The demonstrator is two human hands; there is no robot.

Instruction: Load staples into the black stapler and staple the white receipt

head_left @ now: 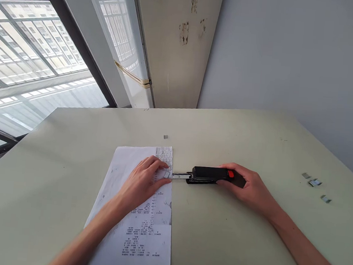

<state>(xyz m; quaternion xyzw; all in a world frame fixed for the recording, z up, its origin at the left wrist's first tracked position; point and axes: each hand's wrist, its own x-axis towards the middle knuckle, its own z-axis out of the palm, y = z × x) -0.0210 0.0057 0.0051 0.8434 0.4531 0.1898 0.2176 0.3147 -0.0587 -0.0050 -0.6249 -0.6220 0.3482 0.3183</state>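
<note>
At the far left, beyond a dark-framed window (pixel 75 37), a metal railing (pixel 25 55) stands in front of a pale building. Next comes a cream handle (pixel 134 77) beside a cream panel (pixel 172 70) marked with brown patches. On the pale desk (pixel 46 170), printed sheets of paper (pixel 133 252) lie left of the middle, and the left hand (pixel 144 175) rests across them. Its grip is narrow, thumb and index finger slightly apart with a small silvery piece (pixel 167 174) showing between them; whether they pinch it I cannot tell. Just beyond the paper's far edge lies a small grey strip (pixel 165 137). From beside the silvery piece, a slim metal rail (pixel 181 176) runs right into the black stapler (pixel 208 174), which lies right of the paper with a red button (pixel 230 174) near its rear. The right hand (pixel 243 179) has its grip closed around that rear end. Farther right, several small metallic strips (pixel 315 182) are scattered on the desk, below a grey-blue wall (pixel 294 56).
</note>
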